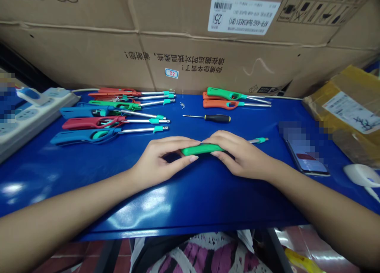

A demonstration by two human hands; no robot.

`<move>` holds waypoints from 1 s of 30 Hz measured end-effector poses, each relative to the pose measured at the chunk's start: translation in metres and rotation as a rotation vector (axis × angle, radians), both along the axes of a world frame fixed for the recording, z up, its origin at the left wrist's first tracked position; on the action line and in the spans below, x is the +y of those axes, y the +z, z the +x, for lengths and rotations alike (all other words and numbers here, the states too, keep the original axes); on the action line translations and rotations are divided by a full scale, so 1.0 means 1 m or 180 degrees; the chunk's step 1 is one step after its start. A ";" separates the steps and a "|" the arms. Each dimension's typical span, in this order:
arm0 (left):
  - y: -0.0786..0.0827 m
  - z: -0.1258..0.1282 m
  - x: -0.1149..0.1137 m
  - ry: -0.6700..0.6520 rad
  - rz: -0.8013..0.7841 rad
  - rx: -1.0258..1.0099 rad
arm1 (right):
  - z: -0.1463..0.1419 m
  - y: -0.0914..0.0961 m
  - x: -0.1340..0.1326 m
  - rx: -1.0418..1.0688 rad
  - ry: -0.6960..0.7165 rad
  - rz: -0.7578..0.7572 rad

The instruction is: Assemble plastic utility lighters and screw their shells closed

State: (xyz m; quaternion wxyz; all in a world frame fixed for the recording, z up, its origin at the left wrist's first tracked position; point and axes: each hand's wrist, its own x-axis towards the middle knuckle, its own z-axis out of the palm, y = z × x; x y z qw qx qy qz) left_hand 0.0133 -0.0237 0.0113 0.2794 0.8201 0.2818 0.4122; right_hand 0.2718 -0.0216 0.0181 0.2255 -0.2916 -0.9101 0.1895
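Observation:
Between my two hands is a green gas lighter (203,149), its handle end pointing left and its metal tube with a teal tip emerging to the right. My left hand (164,156) pinches the handle's end between thumb and fingers. Wrapped around the handle's middle, my right hand (237,152) hides the trigger part. Just beyond the hands lies a screwdriver (218,118) with a black and yellow handle. To the left rest several lighters, among them a blue lighter (84,136) and a red lighter (89,123). A green lighter (221,93) and an orange lighter (219,104) lie behind the screwdriver.
A large cardboard box (103,47) walls off the back of the blue table (184,209). At the left edge sits a white power strip (32,114). On the right are a phone (308,158), a taped carton (344,118) and a white device (362,174) with a cable.

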 end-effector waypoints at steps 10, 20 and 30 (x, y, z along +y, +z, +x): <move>0.002 -0.008 0.005 0.0495 0.0105 -0.0020 | 0.011 -0.001 0.006 -0.0432 -0.0553 0.0224; -0.004 -0.008 0.007 0.0188 0.0287 0.0278 | 0.012 -0.003 0.006 -0.0793 -0.0472 0.0608; 0.002 -0.011 0.007 0.0542 -0.0046 0.0144 | 0.012 -0.002 0.008 -0.0505 -0.0579 0.0434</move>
